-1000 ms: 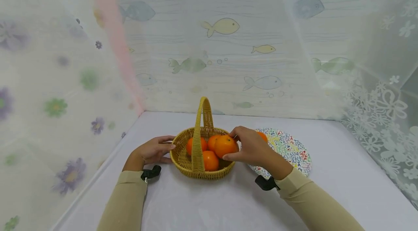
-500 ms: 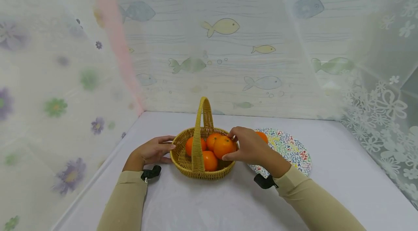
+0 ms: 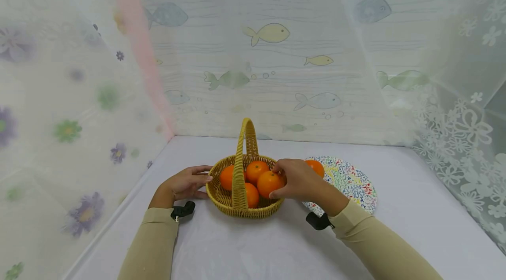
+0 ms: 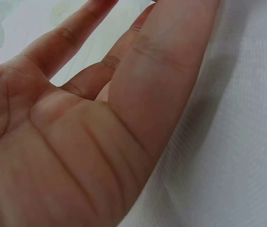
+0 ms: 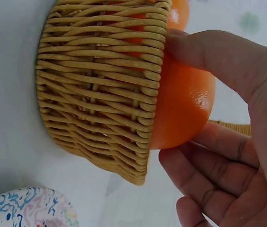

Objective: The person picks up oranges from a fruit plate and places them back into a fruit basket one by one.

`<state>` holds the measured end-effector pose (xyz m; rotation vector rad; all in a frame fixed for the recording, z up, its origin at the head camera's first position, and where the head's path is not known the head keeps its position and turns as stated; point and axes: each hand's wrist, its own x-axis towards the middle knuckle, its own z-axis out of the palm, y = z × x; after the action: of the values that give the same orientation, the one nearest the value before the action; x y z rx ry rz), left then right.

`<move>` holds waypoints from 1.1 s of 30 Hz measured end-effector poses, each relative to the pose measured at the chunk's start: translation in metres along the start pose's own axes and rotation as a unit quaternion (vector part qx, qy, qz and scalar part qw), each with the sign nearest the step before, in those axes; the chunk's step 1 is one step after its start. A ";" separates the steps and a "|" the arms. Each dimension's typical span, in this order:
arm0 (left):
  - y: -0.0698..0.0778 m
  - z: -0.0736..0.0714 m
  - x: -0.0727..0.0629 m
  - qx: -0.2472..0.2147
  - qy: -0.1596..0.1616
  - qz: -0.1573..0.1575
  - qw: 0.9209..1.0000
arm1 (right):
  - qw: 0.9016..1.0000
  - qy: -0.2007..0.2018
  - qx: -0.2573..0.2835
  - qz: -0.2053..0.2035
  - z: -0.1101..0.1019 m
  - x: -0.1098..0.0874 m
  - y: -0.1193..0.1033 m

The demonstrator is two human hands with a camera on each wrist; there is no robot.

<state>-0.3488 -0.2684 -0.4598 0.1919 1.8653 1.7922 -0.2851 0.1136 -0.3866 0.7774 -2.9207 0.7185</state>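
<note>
A yellow wicker basket [image 3: 221,209] with a tall arched handle stands mid-table, several oranges inside. My right hand [image 3: 302,179] grips one orange [image 3: 269,184] at the basket's right side. In the right wrist view, the thumb lies on one side of this orange [image 5: 185,104] and the fingers are at the other, the fruit sunk partly below the rim. My left hand [image 3: 187,182] touches the basket's left end, thumb at the rim. Its wrist view shows a palm [image 4: 67,156] with fairly straight fingers; the basket is out of that view.
A round plate with a colorful squiggle pattern [image 3: 352,179] lies right of the basket, partly behind my right hand and forearm. One orange [image 3: 316,167] rests on it. A white cloth covers the table [image 3: 253,249]; patterned curtains hang at the back and sides.
My right hand has lowered the held orange slightly into the basket and to the left. The other oranges there have shifted left. My left hand has stayed in place.
</note>
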 end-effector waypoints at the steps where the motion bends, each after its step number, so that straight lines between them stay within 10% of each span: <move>1: 0.000 0.000 0.000 0.000 -0.001 0.000 1.000 | 1.000 -0.001 -0.001 -0.002 0.001 0.000 0.000; 33: -0.002 -0.001 0.001 0.006 -0.003 0.001 1.000 | 0.999 0.000 -0.047 -0.012 0.004 0.000 0.004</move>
<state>-0.3496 -0.2695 -0.4614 0.2026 1.8720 1.7811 -0.2865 0.1147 -0.3916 0.8018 -2.9157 0.5737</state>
